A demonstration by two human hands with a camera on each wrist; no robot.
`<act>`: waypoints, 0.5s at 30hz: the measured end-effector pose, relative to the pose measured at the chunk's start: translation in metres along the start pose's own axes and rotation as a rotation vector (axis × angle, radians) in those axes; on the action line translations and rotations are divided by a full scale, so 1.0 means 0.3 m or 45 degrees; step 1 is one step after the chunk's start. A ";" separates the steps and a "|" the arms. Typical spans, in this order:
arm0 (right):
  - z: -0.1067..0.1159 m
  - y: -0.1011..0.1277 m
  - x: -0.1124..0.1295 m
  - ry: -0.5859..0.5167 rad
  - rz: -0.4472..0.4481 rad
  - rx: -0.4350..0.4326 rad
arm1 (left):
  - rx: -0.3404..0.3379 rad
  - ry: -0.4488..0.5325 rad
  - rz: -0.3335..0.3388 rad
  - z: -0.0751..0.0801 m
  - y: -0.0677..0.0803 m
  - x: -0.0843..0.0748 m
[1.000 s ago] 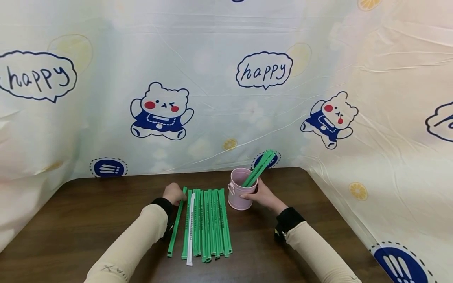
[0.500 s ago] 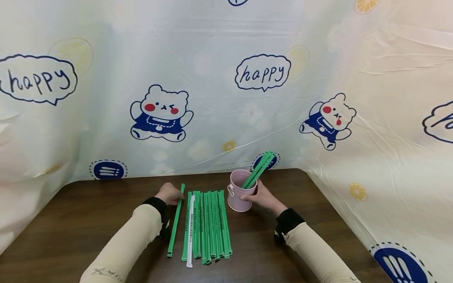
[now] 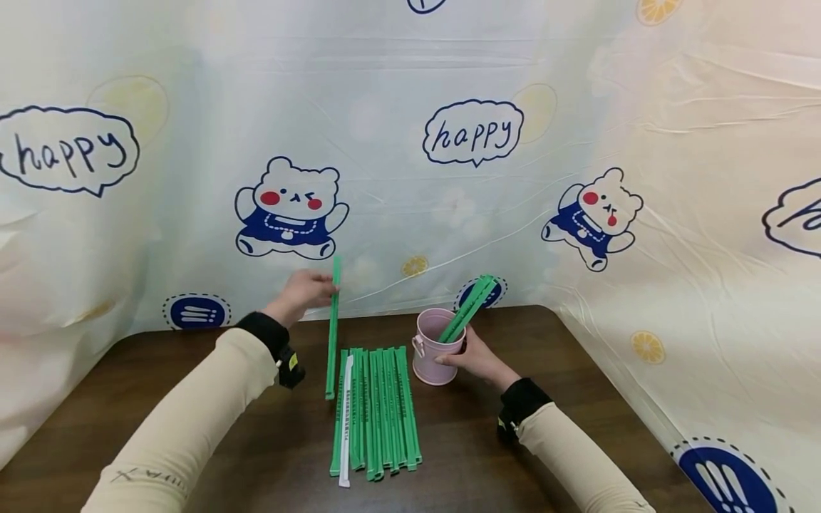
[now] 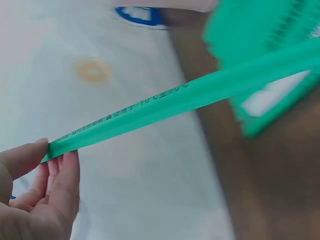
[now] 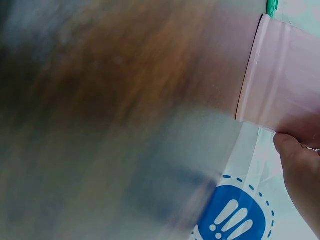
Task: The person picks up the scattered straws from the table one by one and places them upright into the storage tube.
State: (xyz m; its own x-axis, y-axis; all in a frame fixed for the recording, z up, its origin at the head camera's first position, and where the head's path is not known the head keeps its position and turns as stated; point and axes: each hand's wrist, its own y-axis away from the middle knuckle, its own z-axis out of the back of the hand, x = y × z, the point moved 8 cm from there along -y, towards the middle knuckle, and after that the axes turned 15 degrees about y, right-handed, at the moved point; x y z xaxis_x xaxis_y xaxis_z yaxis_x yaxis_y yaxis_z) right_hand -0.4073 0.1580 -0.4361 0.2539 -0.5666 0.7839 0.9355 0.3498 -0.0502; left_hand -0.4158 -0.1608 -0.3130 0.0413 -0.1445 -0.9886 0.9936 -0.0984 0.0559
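Green straw (image 3: 333, 328) in left hand (image 3: 301, 292), apparently upright.

A makeshift recording corner: a dark wooden table (image 3: 160, 385) boxed in far and right by cartoon-bear plastic sheeting (image 3: 398, 164).

- Your head view is bright, evenly lit and sharp, with soft shadows and slight bowing at the edges.
- Your left wrist view blurs the green strips (image 4: 260, 30).
- Your right wrist view smears the table (image 5: 100, 100).
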 end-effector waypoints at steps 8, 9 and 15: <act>0.003 0.001 0.008 0.007 0.018 -0.003 | -0.036 -0.002 -0.241 -0.058 0.007 -0.306; 0.003 0.001 0.009 0.006 0.019 -0.001 | -0.036 -0.015 -0.270 -0.068 0.008 -0.337; 0.003 -0.002 0.006 0.014 0.018 0.007 | -0.046 0.021 -0.397 -0.140 0.014 -0.478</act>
State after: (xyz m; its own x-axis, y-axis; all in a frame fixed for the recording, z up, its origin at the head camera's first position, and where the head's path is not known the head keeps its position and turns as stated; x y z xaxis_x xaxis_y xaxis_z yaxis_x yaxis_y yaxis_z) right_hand -0.4076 0.1573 -0.4341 0.2696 -0.5697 0.7764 0.9305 0.3616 -0.0577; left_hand -0.4130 -0.0992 -0.1770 -0.2649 -0.0969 -0.9594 0.9616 -0.1004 -0.2554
